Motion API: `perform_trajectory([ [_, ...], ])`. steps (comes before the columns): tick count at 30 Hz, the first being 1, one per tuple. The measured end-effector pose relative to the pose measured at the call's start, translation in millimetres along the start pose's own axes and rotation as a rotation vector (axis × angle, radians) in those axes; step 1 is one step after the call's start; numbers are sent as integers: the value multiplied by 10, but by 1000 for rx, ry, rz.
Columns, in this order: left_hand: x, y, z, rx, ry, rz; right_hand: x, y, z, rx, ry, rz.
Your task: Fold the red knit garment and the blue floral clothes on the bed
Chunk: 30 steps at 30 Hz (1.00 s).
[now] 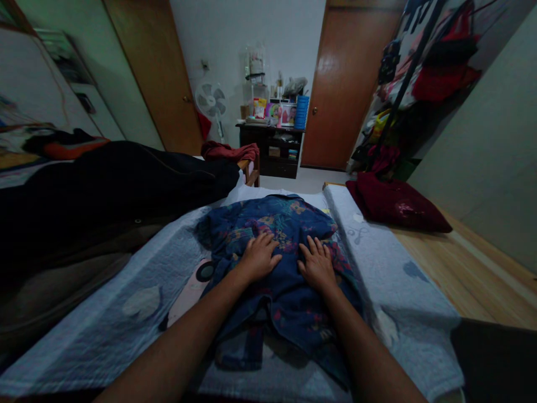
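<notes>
A dark blue shirt (pixel 289 302) with a floral print is spread on the bed sheet (pixel 163 336), its collar end away from me. My left hand (pixel 259 256) lies on the left half of the shirt with its fingers stretched out. On the right half rests my right hand (pixel 317 262), palm down, fingers spread. Neither hand grips the cloth. Folds run through the shirt below the hands, and its lower edge is uneven. Partly under my left forearm is a pale pink object (pixel 191 291) with a round black part.
A heap of dark clothing (pixel 104 196) covers the left side. At the right, a maroon folded cloth (pixel 394 204) lies on a wooden surface (pixel 444 268). A dark cabinet (pixel 271 151), a fan (pixel 211 101) and hanging clothes (pixel 444 78) stand farther back.
</notes>
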<state>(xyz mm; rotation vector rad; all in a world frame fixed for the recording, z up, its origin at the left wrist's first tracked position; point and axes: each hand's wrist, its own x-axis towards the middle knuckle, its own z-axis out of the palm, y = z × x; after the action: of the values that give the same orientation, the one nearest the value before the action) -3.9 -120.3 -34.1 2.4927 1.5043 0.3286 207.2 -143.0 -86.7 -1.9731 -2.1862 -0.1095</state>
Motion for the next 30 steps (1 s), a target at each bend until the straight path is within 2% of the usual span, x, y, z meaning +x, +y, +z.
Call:
perform_trajectory([
  [2, -22, -67, 109, 17, -152, -32, 0, 0, -7, 7, -4, 2],
  [4, -70, -102, 184, 14, -239, -50, 2, 0, -11, 12, -14, 6],
  [11, -163, -41, 230, 43, -299, -96, -8, -14, -8, 12, -11, 13],
  [15, -136, 2, 166, 48, -337, -101, 25, -25, -65, 7, -79, 17],
  [19, -31, 22, 26, 89, -382, -82, 153, -27, -234, 7, -164, 13],
  [24, 223, -19, -173, 137, -427, -19, 453, 21, -416, -12, -215, 7],
  [30, 540, -213, -232, 64, -457, 35, 870, 234, -438, 52, -362, -8],
])
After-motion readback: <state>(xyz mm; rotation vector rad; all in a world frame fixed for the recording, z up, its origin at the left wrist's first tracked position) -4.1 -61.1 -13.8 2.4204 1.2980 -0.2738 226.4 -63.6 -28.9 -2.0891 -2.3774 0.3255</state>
